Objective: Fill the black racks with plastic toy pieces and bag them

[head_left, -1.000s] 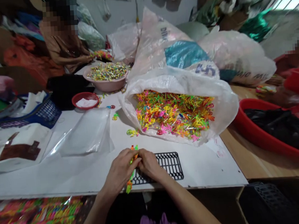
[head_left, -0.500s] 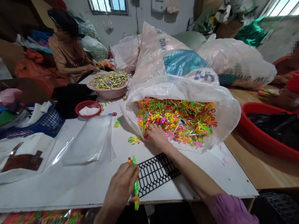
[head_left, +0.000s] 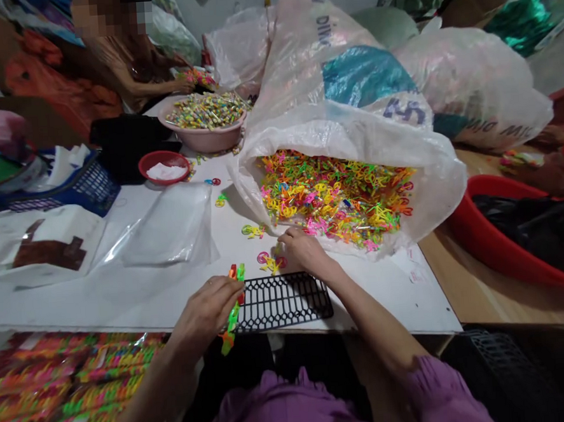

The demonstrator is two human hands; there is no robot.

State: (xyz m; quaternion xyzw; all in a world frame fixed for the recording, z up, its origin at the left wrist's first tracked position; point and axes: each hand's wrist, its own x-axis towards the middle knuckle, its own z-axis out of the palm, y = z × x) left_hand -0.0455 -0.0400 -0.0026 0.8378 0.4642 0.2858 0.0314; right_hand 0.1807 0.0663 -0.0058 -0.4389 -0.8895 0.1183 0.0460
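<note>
My left hand (head_left: 206,311) is closed round a stacked row of small coloured plastic pieces (head_left: 231,313) at the left end of a black plastic grid (head_left: 282,301) lying on the white table (head_left: 125,297). My right hand (head_left: 302,251) rests just past the grid with its fingers curled over a few loose coloured pieces (head_left: 268,261). Right behind it gapes a big clear bag (head_left: 354,136) full of neon plastic pieces (head_left: 338,198).
A flat clear bag (head_left: 168,227), a red bowl (head_left: 163,167) and a pink basin of coloured items (head_left: 204,123) sit farther back, where another person (head_left: 124,55) works. A red tub (head_left: 513,235) stands right. Packed coloured bundles (head_left: 58,390) lie lower left.
My right hand went from the grid into the big bag and has come back out with a few loose pieces beside the grid. My left hand kept hold of the stacked row.
</note>
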